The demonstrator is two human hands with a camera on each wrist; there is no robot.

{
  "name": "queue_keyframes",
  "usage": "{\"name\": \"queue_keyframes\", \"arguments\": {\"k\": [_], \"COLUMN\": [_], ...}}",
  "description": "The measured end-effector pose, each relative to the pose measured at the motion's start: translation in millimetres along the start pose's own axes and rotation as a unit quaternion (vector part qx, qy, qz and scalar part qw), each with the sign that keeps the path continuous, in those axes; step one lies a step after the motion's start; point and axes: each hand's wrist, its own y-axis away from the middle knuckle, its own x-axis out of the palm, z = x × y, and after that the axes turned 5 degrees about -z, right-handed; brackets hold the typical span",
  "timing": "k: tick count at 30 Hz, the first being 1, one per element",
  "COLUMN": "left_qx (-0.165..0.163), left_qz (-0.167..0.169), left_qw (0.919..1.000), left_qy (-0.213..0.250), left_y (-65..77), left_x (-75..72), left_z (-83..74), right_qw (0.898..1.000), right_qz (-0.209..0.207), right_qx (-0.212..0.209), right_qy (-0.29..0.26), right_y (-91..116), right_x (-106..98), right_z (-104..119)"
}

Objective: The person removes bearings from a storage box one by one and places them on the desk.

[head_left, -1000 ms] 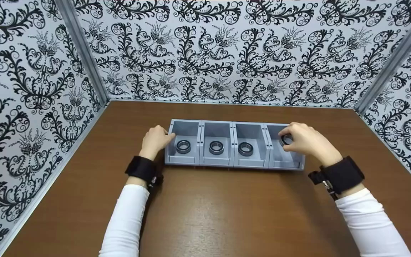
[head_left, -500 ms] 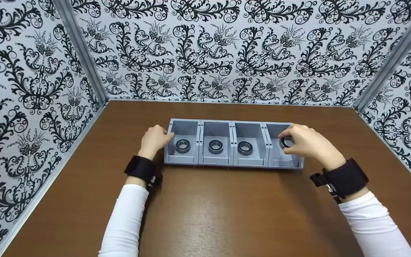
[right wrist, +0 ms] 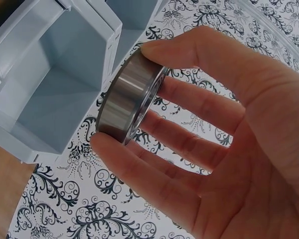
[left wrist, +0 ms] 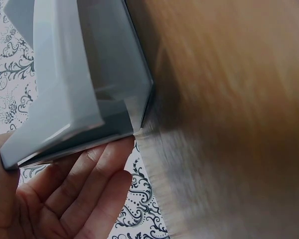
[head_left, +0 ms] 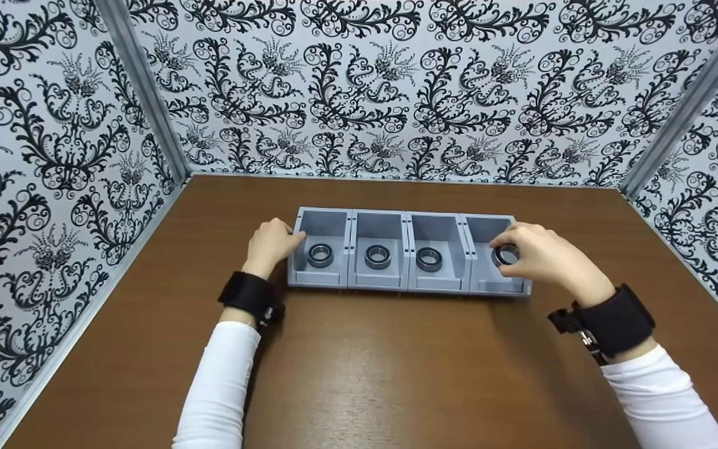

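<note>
A row of several joined grey storage bins [head_left: 379,284] stands on the table. My left hand [head_left: 269,247] holds its left end, thumb over the rim. In the left wrist view, the fingers [left wrist: 107,162] lie along the outside of the end bin [left wrist: 60,74]. My right hand [head_left: 543,259] pinches a ball bearing [right wrist: 127,94] between thumb and fingers, tilted on edge. In the head view it overlaps the rightmost bin [head_left: 483,274]; in the right wrist view it is beside the bin's wall. One bearing lies flat in each other bin: left [head_left: 320,265], second [head_left: 378,266], third [head_left: 429,269].
The brown wooden table [head_left: 359,368] extends in front of the bins and to both sides. Patterned wall panels [head_left: 371,93] enclose the back and sides, with grey metal posts [head_left: 147,93] at the corners.
My right hand has shifted a little to the right and toward me, with the bearing still pinched. The left hand and the bins stay in place.
</note>
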Motion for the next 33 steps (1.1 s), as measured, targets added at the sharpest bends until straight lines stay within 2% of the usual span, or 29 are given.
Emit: {"name": "queue_keyframes", "arguments": {"k": [13,33], "left_qx": [-0.006,-0.002], "left_qz": [0.009,0.003], "left_qw": [0.9999,1.0], "left_qy": [0.003,0.008], "left_y": [-0.2,0.0], "left_x": [-0.6,-0.5], "left_z": [-1.1,-0.4], "right_qw": [1.0,1.0], "right_qz": [-0.003,-0.016], "right_qx": [-0.006,-0.003], "right_qy": [-0.003,0.003], "right_y": [11.8,31.0], "right_x": [0.5,5.4], "right_z": [3.8,9.9]}}
